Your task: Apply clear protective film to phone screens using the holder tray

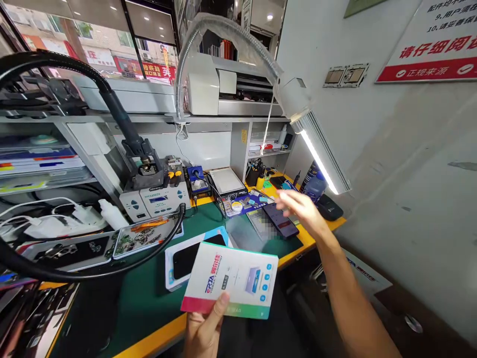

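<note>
A flat white box with a red and green lower band is held up in my left hand, the thumb pressed on its front. My right hand reaches out to the right above the bench, its fingers stretched out and slightly blurred. Just below that hand lies a dark phone, beside a partly pixelated notebook-like item. I cannot tell whether the fingers touch anything. Behind the white box, a black-screened phone rests in a white and blue open package.
A lit tube lamp hangs on a bent arm over the right side. The hot-air station stands at the back left with a black hose looping over the green mat. Trays of small parts lie on the left.
</note>
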Demonstrator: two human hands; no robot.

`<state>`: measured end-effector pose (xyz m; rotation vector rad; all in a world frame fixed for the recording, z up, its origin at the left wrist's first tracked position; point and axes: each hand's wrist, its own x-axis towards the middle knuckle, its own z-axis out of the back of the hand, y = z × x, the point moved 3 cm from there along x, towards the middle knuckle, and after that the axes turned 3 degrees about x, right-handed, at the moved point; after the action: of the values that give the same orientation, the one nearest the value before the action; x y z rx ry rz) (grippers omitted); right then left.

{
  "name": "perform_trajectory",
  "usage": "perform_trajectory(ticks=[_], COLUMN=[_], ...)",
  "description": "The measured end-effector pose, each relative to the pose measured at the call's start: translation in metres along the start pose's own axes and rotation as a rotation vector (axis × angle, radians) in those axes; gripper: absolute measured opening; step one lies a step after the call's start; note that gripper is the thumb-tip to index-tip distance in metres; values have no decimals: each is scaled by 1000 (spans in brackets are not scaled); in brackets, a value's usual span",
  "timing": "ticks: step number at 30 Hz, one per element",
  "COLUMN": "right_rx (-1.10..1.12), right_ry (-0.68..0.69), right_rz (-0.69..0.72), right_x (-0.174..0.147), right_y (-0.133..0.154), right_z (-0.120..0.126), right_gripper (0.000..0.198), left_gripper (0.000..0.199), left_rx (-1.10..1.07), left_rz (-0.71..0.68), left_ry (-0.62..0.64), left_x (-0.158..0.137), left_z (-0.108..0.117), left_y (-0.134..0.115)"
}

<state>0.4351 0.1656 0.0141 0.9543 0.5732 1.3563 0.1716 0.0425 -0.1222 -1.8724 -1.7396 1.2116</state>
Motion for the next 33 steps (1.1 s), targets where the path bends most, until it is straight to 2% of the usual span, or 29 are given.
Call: perform_trajectory(ticks=[1, 2, 3, 6, 9, 12, 15, 19, 23, 27, 30, 33], right_rx=[82, 260, 383, 477, 511, 461, 510, 602, 562, 574, 527, 385], right_ry=[116, 272, 343, 255, 130, 12, -48, -136, -241, -425, -510, -658], right_rz=[-7, -70, -161, -315, -365, -402, -424, -461, -476, -381, -291, -148], right_x=[-40, -77, -110, -174, -200, -213, -223, -231, -234, -227, -211, -175], right_y=[-2, -7, -14, -37, -54, -62, -65, -72, -79, -73, -62, -52], right_z=[-11, -24, -35, -55, -61, -55, -48, -40, -38, -36, -32, -22], right_gripper=[48, 57, 63, 51, 52, 50, 45, 49, 55, 62, 58, 45], left_gripper=[79, 77, 77, 77, 61, 41, 32, 31, 41, 47, 43, 41], left_rx=[-2, 0, -3, -93, -256, -378, -425, -435, -406, -395, -404, -183], left_rz=[-4, 7, 26, 121, 221, 296, 330, 433, 505, 448, 388, 235], left_ry=[28, 65, 104, 197, 153, 75, 77, 151, 177, 222, 342, 415], left_x=[-2, -4, -7, -20, -28, -30, -31, -38, -42, -36, -25, -10], left_z=[-3, -7, -10, -20, -25, -29, -34, -45, -63, -95, -116, -115], left_y=[-1, 0, 2, 16, 39, 61, 73, 86, 92, 85, 78, 76])
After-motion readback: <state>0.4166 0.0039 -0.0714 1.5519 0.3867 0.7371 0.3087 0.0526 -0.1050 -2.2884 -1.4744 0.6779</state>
